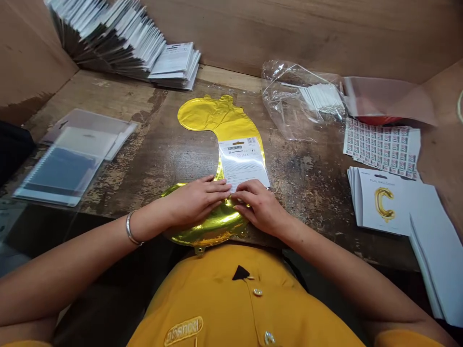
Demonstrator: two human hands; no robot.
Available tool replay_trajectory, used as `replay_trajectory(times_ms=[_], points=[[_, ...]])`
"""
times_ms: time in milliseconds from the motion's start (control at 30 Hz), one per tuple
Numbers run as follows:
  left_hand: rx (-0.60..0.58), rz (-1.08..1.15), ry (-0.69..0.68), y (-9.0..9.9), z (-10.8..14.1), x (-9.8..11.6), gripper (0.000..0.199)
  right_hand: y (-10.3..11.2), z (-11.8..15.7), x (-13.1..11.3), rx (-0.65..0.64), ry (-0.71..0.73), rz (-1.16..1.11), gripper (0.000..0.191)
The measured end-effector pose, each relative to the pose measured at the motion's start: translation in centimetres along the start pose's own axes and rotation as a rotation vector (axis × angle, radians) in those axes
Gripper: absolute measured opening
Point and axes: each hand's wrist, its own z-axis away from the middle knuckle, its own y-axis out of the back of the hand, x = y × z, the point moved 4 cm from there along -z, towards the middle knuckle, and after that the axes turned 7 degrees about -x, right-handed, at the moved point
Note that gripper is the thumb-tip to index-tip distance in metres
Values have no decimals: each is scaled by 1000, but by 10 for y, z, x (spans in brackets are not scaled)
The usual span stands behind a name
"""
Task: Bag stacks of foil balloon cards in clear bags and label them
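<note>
A flat gold foil balloon [238,124] lies curved on the worn table, its shiny lower end at the table's front edge. On its middle rests a white printed header card [243,161] with a hang hole. My left hand [200,200] lies flat on the lower foil, fingers stretched toward the card's bottom edge. Beside it, my right hand [258,205] has its fingers curled and pinched on the foil at the lower end of the card. Exactly what sits between those fingertips is partly hidden.
Stacked white packs [123,38] stand at the back left. Clear plastic sleeves [68,159] lie left. At right are a clear bag of white sticks [321,99], sticker sheets [383,149], and folded cards [383,202] picturing a gold C. Wooden walls [307,33] enclose the table.
</note>
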Motion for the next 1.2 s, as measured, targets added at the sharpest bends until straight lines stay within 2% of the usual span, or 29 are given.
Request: replay_trajectory(times_ms=[200, 333, 500, 633, 800, 900, 1000, 1100, 1167, 1200], points=[[-62, -36, 34, 2, 1, 0, 38, -2, 4, -15, -10, 61, 31, 19], [-66, -13, 40, 2, 0, 0, 39, -2, 5, -17, 11, 13, 45, 19], [-58, 2, 54, 2, 0, 1, 41, 1, 5, -25, -61, 93, 55, 18], [-40, 1, 55, 1, 0, 0, 41, 8, -3, -14, 7, 3, 105, 14], [-29, -4, 47, 0, 1, -1, 42, 1, -12, -2, -54, 21, 107, 12], [28, -18, 64, 3, -2, 3, 33, -4, -12, -2, -72, 27, 80, 15], [138, -30, 82, 8, -11, 10, 24, -4, -16, -6, -6, 5, -7, 11], [222, -36, 70, 9, -21, 18, 17, 8, -15, -15, 80, -54, -119, 11], [222, -37, 66, 6, -25, 19, 19, 28, 5, -20, 105, -155, -234, 10], [209, -38, 60, 4, -25, 20, 21, 41, 23, -20, 115, -233, -316, 9]])
